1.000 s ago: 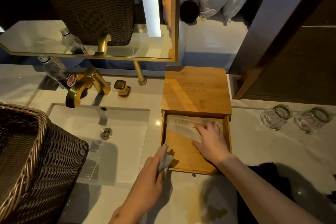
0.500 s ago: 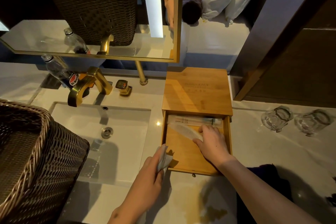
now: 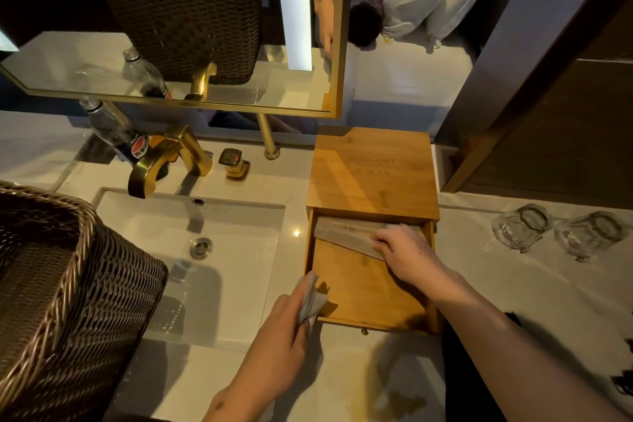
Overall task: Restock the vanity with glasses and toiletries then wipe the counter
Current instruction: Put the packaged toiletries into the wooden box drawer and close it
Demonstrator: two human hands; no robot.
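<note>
Marble vanity counter (image 3: pixel 513 284), dimly lit; wooden amenity box (image 3: pixel 373 175) at 12 o'clock with its drawer (image 3: pixel 359 291) pulled open. Right hand (image 3: pixel 404 250) presses flat on wrapped toiletry packets (image 3: pixel 346 233) at the drawer's rear, one lying askew. Left hand (image 3: pixel 284 322) pinches a white sachet (image 3: pixel 310 301) at the drawer's 9 o'clock edge. Two glasses (image 3: pixel 556 229) stand at 2 o'clock. Risk: the crooked packet could jam the drawer on closing.

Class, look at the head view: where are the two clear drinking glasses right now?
The two clear drinking glasses sit side by side on the pale stone counter at the right, just beyond the open wooden drawer box.
</note>
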